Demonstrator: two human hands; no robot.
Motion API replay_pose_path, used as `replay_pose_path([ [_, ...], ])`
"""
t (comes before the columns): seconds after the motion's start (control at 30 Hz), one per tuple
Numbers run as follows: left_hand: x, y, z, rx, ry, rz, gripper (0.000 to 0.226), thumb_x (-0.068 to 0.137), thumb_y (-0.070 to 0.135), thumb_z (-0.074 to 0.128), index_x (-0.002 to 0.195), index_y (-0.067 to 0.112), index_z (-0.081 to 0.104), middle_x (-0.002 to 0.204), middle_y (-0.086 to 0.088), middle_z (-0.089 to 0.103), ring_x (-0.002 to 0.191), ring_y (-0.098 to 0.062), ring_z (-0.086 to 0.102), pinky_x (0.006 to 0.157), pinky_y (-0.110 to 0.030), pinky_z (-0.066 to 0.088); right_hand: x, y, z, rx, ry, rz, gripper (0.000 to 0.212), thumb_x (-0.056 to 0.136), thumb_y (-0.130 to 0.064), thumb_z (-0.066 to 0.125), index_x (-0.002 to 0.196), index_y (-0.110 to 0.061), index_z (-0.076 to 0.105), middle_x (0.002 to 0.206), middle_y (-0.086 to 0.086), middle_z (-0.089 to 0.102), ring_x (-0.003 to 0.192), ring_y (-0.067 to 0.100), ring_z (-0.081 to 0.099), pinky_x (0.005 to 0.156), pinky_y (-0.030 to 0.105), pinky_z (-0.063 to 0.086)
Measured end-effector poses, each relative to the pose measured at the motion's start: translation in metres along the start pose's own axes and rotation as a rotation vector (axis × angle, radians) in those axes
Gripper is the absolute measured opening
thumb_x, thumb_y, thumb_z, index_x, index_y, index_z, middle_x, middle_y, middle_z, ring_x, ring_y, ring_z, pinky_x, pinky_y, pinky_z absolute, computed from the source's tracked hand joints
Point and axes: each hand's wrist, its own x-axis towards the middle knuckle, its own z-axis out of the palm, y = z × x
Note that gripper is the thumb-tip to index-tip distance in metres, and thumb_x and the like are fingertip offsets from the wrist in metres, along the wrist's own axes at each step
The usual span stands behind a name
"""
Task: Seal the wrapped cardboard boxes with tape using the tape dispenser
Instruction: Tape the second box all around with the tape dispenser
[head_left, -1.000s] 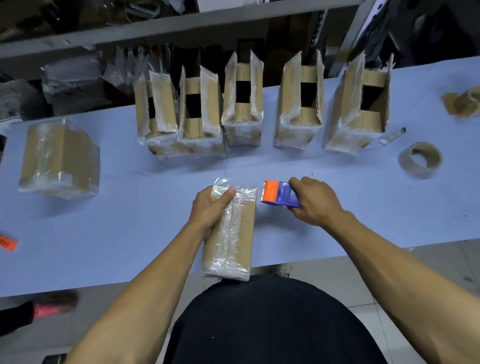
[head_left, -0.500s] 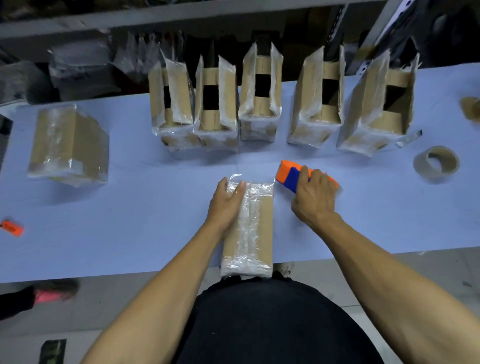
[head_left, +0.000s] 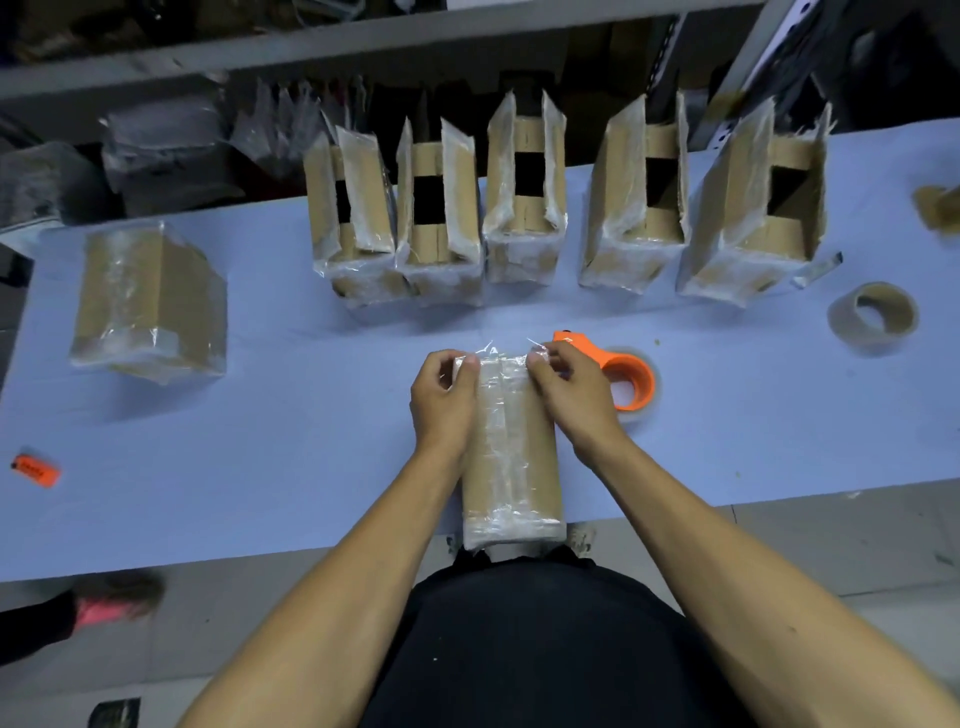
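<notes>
A closed cardboard box wrapped in clear film lies lengthwise at the table's near edge, right in front of me. My left hand holds its far left corner, thumb on top. My right hand pinches the loose film at its far right corner. The orange tape dispenser lies on the table just right of my right hand, with no hand on it. Several wrapped boxes with open flaps stand in a row behind.
A sealed wrapped box sits at the left of the blue table. Two brown tape rolls, one at the right and another at the far right edge. A small orange item lies near the left front. Shelving stands behind the table.
My right hand has let go of the tape dispenser, which now lies on the table, and has moved onto the box's far right corner. My left hand shifted to the far left corner.
</notes>
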Motion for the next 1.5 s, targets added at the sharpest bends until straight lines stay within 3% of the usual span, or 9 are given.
replay_pose_path([
  [0.2,0.003,0.053,-0.004,-0.21,0.14,0.201,0.013,0.086,0.022,0.07,0.079,0.032,0.071,0.086,0.02,0.074,0.081,0.004,0.066,0.071,-0.01,0.048,0.006,-0.043,0.007,0.192,0.097,-0.149,0.012,0.09,-0.024,0.065,0.098,-0.02,0.073,0.104,0.005,0.071,0.094,0.016,0.068,0.086,0.035,0.055],
  [0.37,-0.011,0.044,-0.005,-0.241,0.173,0.263,0.013,0.088,0.018,0.07,0.08,0.027,0.069,0.1,0.015,0.076,0.096,-0.005,0.07,0.08,-0.015,0.052,-0.001,-0.04,0.01,0.178,0.195,-0.226,0.018,0.092,-0.029,0.067,0.077,-0.02,0.07,0.088,0.002,0.069,0.082,0.012,0.064,0.081,0.034,0.051],
  [0.53,-0.017,0.038,-0.004,-0.244,0.283,0.254,0.017,0.08,0.017,0.068,0.068,0.028,0.063,0.091,0.008,0.075,0.086,-0.003,0.069,0.073,-0.015,0.05,-0.012,-0.04,0.02,0.139,0.296,-0.221,0.019,0.089,-0.018,0.067,0.07,-0.015,0.067,0.085,-0.001,0.068,0.079,0.007,0.063,0.076,0.022,0.049],
  [0.67,-0.017,0.048,-0.001,-0.274,0.32,0.185,0.017,0.076,0.015,0.065,0.082,0.025,0.052,0.096,0.009,0.069,0.085,0.001,0.068,0.067,-0.013,0.048,-0.013,-0.049,0.025,0.115,0.322,-0.127,0.005,0.083,-0.014,0.064,0.079,-0.012,0.065,0.085,0.001,0.067,0.081,0.017,0.062,0.08,0.036,0.051],
  [0.87,-0.011,0.053,0.0,-0.204,0.059,0.019,0.043,0.079,0.014,0.076,0.114,0.023,0.054,0.113,0.003,0.064,0.091,-0.002,0.066,0.072,-0.015,0.052,-0.01,-0.058,0.033,0.122,0.126,-0.035,0.047,0.081,-0.021,0.068,0.121,-0.024,0.044,0.121,0.003,0.05,0.114,0.019,0.051,0.101,0.037,0.044],
  [1.0,-0.002,0.063,-0.004,-0.125,-0.03,-0.014,0.019,0.087,0.015,0.073,0.103,0.023,0.069,0.131,0.004,0.058,0.114,-0.017,0.062,0.094,-0.028,0.054,0.001,-0.057,0.03,0.031,0.027,-0.042,0.05,0.081,-0.031,0.063,0.128,-0.021,0.048,0.13,0.003,0.043,0.116,0.015,0.049,0.102,0.035,0.044],
  [1.17,0.015,0.066,-0.028,-0.026,-0.373,0.11,0.019,0.091,0.02,0.074,0.108,0.025,0.068,0.122,-0.004,0.065,0.099,-0.008,0.065,0.078,-0.016,0.052,0.023,-0.062,0.025,0.075,0.024,-0.018,0.048,0.095,-0.047,0.058,0.128,-0.012,0.058,0.127,0.004,0.061,0.113,0.016,0.059,0.099,0.039,0.049],
  [1.33,0.041,0.061,-0.042,0.026,-0.151,0.098,0.015,0.086,0.032,0.079,0.098,0.027,0.071,0.097,0.007,0.075,0.093,-0.011,0.072,0.079,-0.03,0.06,0.008,-0.027,0.006,0.068,-0.314,-0.013,0.059,0.09,-0.03,0.071,0.143,-0.023,0.045,0.12,-0.013,0.06,0.107,-0.002,0.059,0.083,0.014,0.046],
  [1.5,0.053,0.038,-0.047,-0.005,0.042,-0.036,0.029,0.081,0.044,0.079,0.1,0.025,0.069,0.106,-0.002,0.073,0.102,-0.024,0.07,0.09,-0.043,0.059,-0.006,0.017,-0.008,-0.289,-0.326,-0.088,0.037,0.092,-0.032,0.066,0.127,-0.02,0.06,0.108,-0.013,0.064,0.097,0.007,0.06,0.088,0.025,0.046],
])
